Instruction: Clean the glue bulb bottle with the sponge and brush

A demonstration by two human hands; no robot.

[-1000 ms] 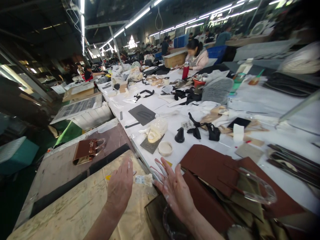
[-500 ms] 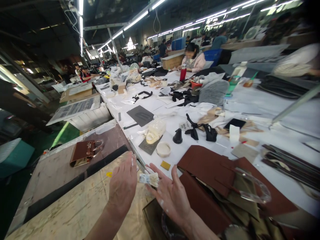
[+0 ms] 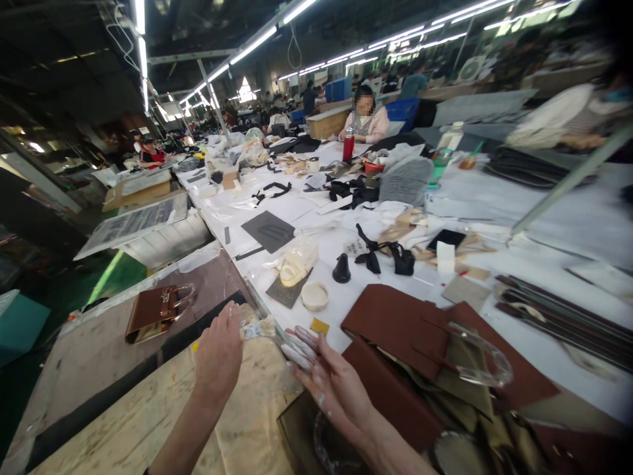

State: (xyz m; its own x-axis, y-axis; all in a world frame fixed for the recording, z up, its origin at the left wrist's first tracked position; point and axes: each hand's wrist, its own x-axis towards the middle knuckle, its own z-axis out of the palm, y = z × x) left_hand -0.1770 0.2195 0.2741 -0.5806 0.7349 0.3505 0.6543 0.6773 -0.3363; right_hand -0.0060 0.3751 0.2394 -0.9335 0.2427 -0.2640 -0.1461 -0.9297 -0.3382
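1. Long factory hall under striped ceiling lights; a white worktable [image 3: 544, 264] runs from lower right of the frame up to the centre, other people seated at the far end.
2. Head view, lower left: a stained tan work board [image 3: 148, 415] sits under our arms, with a small brown handbag [image 3: 153, 311] lying beyond it at left centre.
3. Our left hand [image 3: 217, 353] is low centre, fingers together and curled, pinching a small glue brush [image 3: 257, 328] whose pale bristles stick out to the right of the fingertips.
4. Our right hand [image 3: 331, 382] is just right of it, palm up, fingers spread flat and smeared white; brush and fingertips are near, contact unclear.
5. Brown leather panels [image 3: 395, 323] and a clear handle [image 3: 482, 359] lie just right of the right hand; a shallow white dish [image 3: 315, 296] and black cone [image 3: 341, 269] stand above.
6. We judge the step as glue handling with the brush; next move calls for steadying the brush tip over a target surface.
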